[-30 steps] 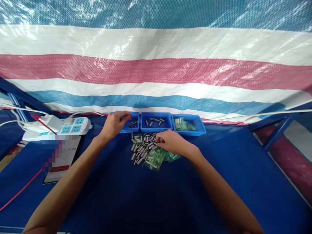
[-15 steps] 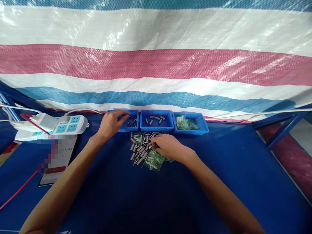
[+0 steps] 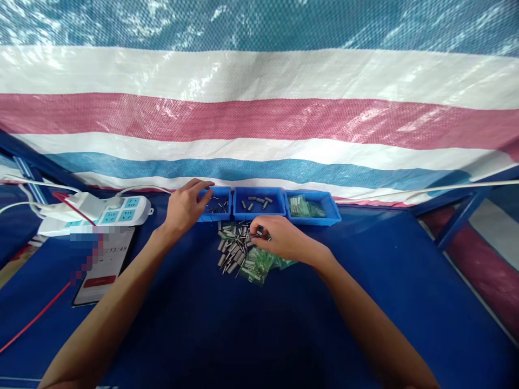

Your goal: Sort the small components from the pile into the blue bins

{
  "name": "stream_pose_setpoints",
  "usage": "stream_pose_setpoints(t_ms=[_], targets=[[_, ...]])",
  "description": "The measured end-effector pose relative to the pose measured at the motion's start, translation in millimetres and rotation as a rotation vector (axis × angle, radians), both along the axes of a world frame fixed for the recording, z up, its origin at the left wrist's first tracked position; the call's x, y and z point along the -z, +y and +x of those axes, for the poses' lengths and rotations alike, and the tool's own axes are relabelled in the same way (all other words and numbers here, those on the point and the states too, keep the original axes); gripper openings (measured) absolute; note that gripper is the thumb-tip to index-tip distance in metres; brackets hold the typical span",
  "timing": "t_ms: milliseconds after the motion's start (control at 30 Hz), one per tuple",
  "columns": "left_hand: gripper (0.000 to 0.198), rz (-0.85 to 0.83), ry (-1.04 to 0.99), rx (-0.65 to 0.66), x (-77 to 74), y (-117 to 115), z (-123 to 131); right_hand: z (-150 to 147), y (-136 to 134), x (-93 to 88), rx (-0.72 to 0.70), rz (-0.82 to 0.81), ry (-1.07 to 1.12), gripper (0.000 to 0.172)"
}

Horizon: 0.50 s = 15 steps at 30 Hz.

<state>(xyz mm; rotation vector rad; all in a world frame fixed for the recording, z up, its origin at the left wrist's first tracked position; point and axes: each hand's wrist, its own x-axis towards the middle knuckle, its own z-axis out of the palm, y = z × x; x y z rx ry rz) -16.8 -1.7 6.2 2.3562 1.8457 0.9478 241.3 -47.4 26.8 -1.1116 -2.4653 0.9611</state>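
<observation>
A heap of small grey metal parts (image 3: 233, 246) lies on the blue table (image 3: 243, 324), mixed with green pieces (image 3: 259, 263). My right hand (image 3: 279, 239) rests on the heap's right side, its fingertips pinched on a small grey part. Behind the heap stand three blue trays: the left tray (image 3: 219, 204) holds thin pins, the middle tray (image 3: 259, 202) several grey parts, the right tray (image 3: 312, 208) green pieces. My left hand (image 3: 186, 205) hovers at the left tray's near-left corner with its fingers loosely spread and nothing seen in them.
A white power strip (image 3: 109, 212) with plugs and cables lies at the left, and a phone (image 3: 103, 265) with a red cable (image 3: 36, 319) lies in front of it. A striped tarpaulin (image 3: 259, 119) rises behind the trays. A blue metal frame (image 3: 462, 216) stands at the right.
My right hand has lifted slightly and pinched a grey part from the heap. My left hand has stayed by the left tray, with its fingers opened a little.
</observation>
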Motion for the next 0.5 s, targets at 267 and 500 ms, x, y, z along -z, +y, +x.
stream_pose_setpoints(t_ms=[267,500], targets=[[0.034,-0.373,-0.509,0.378,-18.7,-31,33,6,0,-11.8,0.247,-0.115,0.497,0.021],[0.026,-0.320,-0.526,0.527,1.5,-42,58,3,5,-0.8,0.233,-0.293,0.502,0.026]])
